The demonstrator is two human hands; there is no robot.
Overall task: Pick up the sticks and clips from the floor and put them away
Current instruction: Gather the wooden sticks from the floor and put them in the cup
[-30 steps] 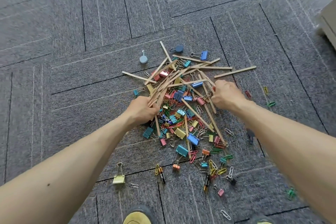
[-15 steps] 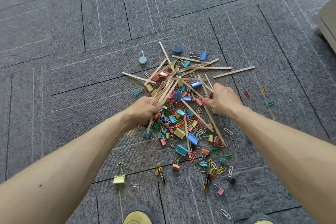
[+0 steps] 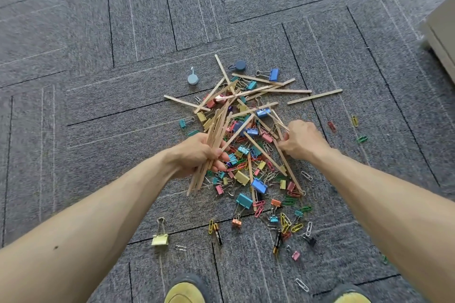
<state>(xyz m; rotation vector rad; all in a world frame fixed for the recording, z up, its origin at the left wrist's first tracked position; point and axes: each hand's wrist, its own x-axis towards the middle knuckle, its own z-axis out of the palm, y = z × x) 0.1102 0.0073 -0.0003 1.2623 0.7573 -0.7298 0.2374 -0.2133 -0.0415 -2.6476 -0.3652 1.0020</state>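
Note:
A heap of thin wooden sticks [image 3: 261,91] and coloured binder clips and paper clips [image 3: 256,184] lies on the grey carpet. My left hand [image 3: 197,152] grips a bundle of sticks [image 3: 216,128] that fans up over the heap and down past my wrist. At the heap's right side my right hand [image 3: 301,139] pinches the ends of a few sticks [image 3: 277,118]. One stick [image 3: 314,96] lies apart at the upper right.
Two round magnetic hooks [image 3: 192,79] [image 3: 240,65] lie at the heap's far edge. Two small batteries [image 3: 218,233] [image 3: 277,243] and a yellow binder clip [image 3: 160,236] lie nearer me. My yellow shoe tips [image 3: 184,293] show at the bottom. A beige box [image 3: 443,32] stands at right.
My left hand has closed round a bundle of sticks and drawn it toward me, out of the heap. My right hand has slid closer and taken hold of stick ends.

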